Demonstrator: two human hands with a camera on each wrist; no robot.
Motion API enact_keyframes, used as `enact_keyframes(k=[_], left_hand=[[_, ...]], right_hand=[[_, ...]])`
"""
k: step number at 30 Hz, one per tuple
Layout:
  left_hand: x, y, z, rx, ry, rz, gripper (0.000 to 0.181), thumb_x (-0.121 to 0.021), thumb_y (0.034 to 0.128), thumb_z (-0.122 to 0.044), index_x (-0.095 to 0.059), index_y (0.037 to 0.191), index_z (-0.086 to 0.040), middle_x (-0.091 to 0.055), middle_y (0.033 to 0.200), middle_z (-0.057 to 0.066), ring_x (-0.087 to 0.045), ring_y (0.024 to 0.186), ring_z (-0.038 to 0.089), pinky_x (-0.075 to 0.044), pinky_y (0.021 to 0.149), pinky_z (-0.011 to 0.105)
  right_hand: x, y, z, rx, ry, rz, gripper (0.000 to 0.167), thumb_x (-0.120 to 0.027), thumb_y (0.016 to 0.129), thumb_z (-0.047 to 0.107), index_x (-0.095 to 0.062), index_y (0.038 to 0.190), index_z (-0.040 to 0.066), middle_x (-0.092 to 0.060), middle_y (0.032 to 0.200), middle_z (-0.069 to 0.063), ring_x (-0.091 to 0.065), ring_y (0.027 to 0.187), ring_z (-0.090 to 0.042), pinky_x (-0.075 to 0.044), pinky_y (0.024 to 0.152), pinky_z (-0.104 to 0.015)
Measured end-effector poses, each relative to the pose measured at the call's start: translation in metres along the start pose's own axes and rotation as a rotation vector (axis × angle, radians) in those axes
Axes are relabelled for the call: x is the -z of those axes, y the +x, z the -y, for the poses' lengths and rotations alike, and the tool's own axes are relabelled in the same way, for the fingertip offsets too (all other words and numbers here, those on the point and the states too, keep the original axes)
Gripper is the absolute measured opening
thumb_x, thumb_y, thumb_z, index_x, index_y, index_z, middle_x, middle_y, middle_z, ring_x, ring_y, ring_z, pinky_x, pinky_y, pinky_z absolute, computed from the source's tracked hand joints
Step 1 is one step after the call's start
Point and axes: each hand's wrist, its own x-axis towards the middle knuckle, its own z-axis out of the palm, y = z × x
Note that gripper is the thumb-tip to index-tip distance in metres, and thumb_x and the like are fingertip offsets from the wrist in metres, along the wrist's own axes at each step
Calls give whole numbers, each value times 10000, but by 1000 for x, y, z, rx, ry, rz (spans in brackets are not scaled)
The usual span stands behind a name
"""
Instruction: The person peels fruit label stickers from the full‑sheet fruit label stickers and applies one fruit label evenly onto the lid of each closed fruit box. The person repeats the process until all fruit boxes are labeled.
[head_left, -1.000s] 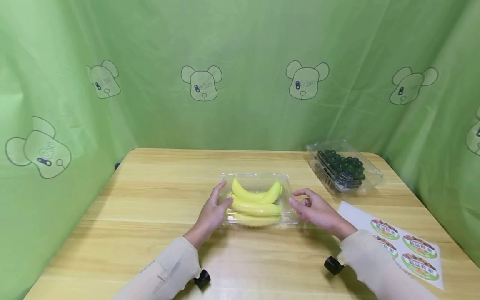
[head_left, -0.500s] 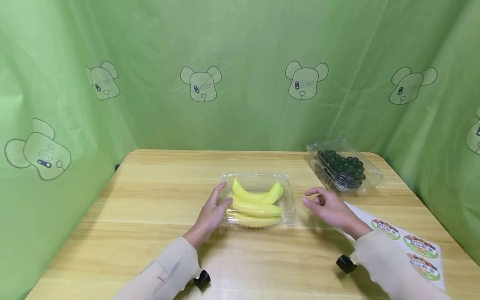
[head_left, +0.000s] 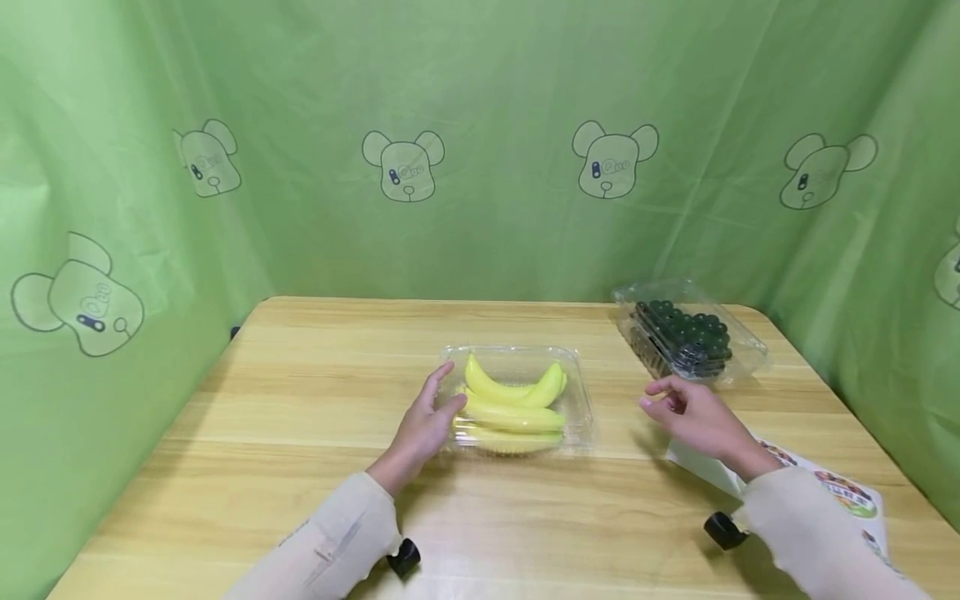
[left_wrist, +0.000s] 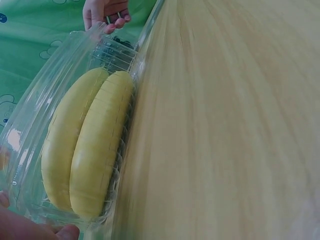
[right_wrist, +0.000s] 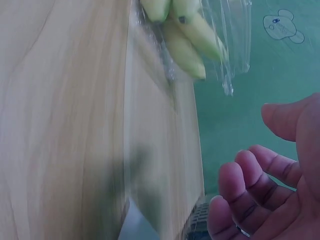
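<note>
Green curtain with bear prints wraps the desk on the left, far and right sides. Small dark object pokes out at the desk's far left corner. I can't make out what it is.

Left sleeve slants in over the near edge, black knob at the cuff. Left hand rests at the left end of the banana box, index finger and thumb extended, not clenched. Remaining fingers hidden from me.

Box sits mid-desk, long side roughly parallel to the far edge. Clear plastic, lid over the bananas; can't tell if it's latched.

Right hand is off the box, in the air, fingers loosely bent, nothing in it. Its black knob hangs from the right sleeve.

Sticker sheet lies askew towards the desk's right edge. Hand, wrist and sleeve block much of it; one white corner shows left of the wrist.

Grape box by the far right corner, also clear, turned at an angle, dark green grapes inside. Right hand's fingers overlap its near side from here.
</note>
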Motion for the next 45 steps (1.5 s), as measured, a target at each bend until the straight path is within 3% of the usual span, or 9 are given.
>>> enact_keyframes(k=[7, 19, 32, 39, 42, 45], left_hand=[[1, 1, 0, 2, 12, 0, 576, -509, 985, -384, -276, 1512, -377, -220, 1576, 146, -242, 1386, 458, -180, 1036, 738], [1, 0, -4, 7, 18, 3, 583, -521, 983, -380, -272, 1510, -389, -216, 1579, 127, -240, 1398, 426, -180, 1061, 707], [3, -1, -3, 9, 15, 6, 620, -550, 962, -412, -275, 1516, -374, -212, 1583, 111, -254, 1397, 414, -191, 1061, 702], [4, -1, -1, 7, 5, 7, 625, -560, 954, -431, -283, 1511, -382, -206, 1586, 101, -252, 1400, 405, -188, 1067, 695], [4, 0, -1, 8, 5, 2, 619, -559, 954, -431, -287, 1509, -386, -216, 1582, 115, -260, 1395, 414, -194, 1062, 700], [3, 0, 0, 1, 3, 4, 601, -554, 959, -424, -293, 1500, -402, -224, 1577, 132, -265, 1389, 428, -199, 1053, 709]], right_hand=[[6, -2, -14, -28, -34, 1, 495, -589, 968, 371, -557, 1235, -44, -628, 942, -88, -566, 833, -202, -490, 711, -336], [19, -7, -28, -30, -82, -5, 422, -587, 975, 326, -566, 1196, -33, -602, 902, -82, -538, 770, -195, -472, 627, -303], [16, -11, -44, -29, -111, -10, 426, -612, 962, 307, -568, 1165, -65, -615, 882, -72, -556, 771, -185, -480, 640, -317], [19, -15, -46, -49, -154, -10, 436, -602, 965, 320, -565, 1166, -66, -575, 848, -53, -508, 717, -177, -453, 578, -279], [20, -16, -49, -24, -190, -16, 430, -612, 959, 306, -572, 1146, -80, -596, 860, -67, -551, 738, -209, -482, 604, -321], [21, -18, -52, -8, -227, -20, 430, -627, 950, 289, -579, 1135, -96, -636, 927, -163, -616, 814, -304, -534, 675, -433]])
